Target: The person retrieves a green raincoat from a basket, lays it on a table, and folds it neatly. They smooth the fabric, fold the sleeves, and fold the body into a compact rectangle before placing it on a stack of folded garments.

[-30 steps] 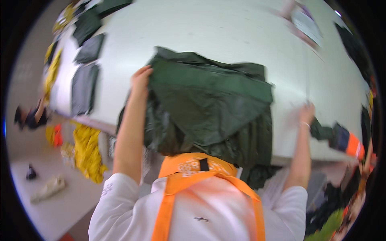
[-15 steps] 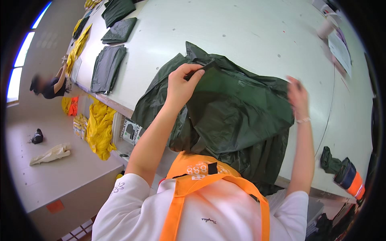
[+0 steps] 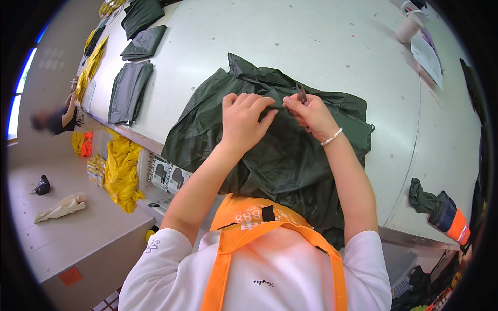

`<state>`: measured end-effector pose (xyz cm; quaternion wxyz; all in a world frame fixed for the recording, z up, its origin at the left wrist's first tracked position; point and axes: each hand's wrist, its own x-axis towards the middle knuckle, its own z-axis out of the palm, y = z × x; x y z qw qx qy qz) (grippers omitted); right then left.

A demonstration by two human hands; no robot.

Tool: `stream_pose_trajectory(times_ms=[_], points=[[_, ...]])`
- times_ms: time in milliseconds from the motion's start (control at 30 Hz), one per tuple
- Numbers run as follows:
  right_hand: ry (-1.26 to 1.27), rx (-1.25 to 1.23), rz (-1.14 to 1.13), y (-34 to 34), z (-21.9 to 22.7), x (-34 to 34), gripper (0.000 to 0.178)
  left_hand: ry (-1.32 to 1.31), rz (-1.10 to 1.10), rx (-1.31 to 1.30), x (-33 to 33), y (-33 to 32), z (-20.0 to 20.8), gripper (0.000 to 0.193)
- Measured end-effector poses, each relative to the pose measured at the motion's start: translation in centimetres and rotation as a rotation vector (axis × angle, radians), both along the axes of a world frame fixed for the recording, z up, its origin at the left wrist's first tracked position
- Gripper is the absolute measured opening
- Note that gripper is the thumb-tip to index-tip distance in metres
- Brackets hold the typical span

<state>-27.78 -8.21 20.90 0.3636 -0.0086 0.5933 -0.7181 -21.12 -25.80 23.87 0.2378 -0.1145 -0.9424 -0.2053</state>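
Note:
A dark green waterproof garment (image 3: pixel 290 155) lies rumpled over the table's front edge and hangs down against my orange apron. My left hand (image 3: pixel 244 120) is closed on a folded edge of it, thumb against the fingers. Close to its right, my right hand (image 3: pixel 313 115) is closed round what looks like small thread snips (image 3: pixel 301 94), their dark metal tips sticking up past the fingers. My right thumb and fingertip are at the same green edge; whether they also pinch it I cannot tell.
Folded dark green garments (image 3: pixel 129 93) lie along the table's left side, with yellow ones (image 3: pixel 92 67) beyond. A white roll (image 3: pixel 409 28) and paper sheet (image 3: pixel 427 59) are far right. A green and orange bundle (image 3: pixel 450 217) lies right. Another person (image 3: pixel 59 118) stands at left.
My right hand has come in from the garment's right side to its middle, beside my left hand, and the snips now show in it. The garment's right part has slackened.

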Motion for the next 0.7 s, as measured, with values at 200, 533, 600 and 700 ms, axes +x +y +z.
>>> stream_pose_trajectory(times_ms=[200, 533, 600, 700], points=[[0.059, -0.084, -0.146, 0.3, -0.8, 2.0, 0.029, 0.026, -0.05, -0.13, 0.2, 1.1, -0.1, 0.013], [0.191, -0.203, -0.192, 0.8, -3.6, 4.6, 0.018, 0.208, -0.084, -0.086, 0.6, 0.8, -1.2, 0.015], [0.201, -0.221, -0.166, 0.4, -3.5, 4.7, 0.016, 0.199, -0.081, -0.071, 0.7, 0.8, -1.3, 0.016], [0.203, -0.246, -0.142, 0.0, -3.3, 4.8, 0.017, 0.216, -0.077, -0.047, 0.6, 0.8, -1.7, 0.014]])
